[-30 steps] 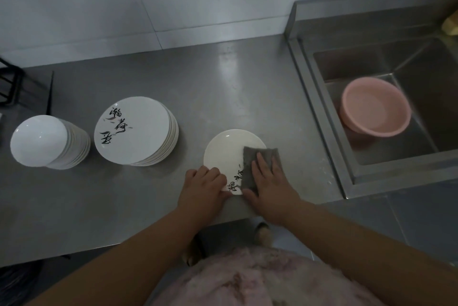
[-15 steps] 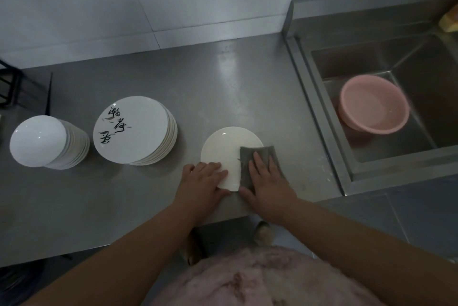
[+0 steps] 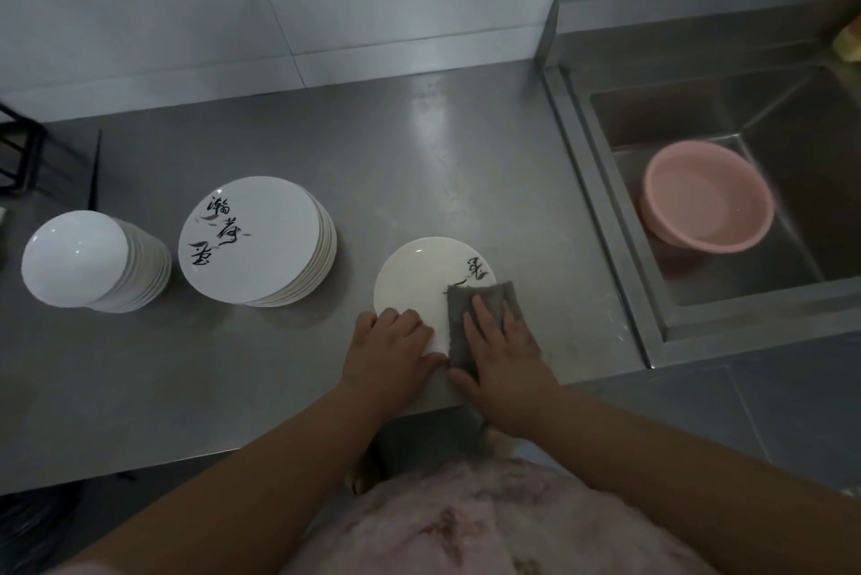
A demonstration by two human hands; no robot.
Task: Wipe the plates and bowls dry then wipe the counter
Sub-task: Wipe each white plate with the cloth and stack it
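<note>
Head view: the white plate [image 3: 421,283] lies on the counter [image 3: 279,145], its calligraphy now turned from the near rim to the far right. Left hand [image 3: 389,348] fingers curl over the rim; right hand [image 3: 501,348] presses the grey cloth [image 3: 482,299], fingers flat. Wiping proceeds; stacked plates [image 3: 256,241] and bowls [image 3: 93,260] await.

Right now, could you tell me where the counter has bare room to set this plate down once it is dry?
Bare steel lies behind the single plate, running to the wall and the sink rim, and along the near edge before the plate stack and bowl stack. It is crowded at the near edge, where both hands and the grey cloth sit.
</note>
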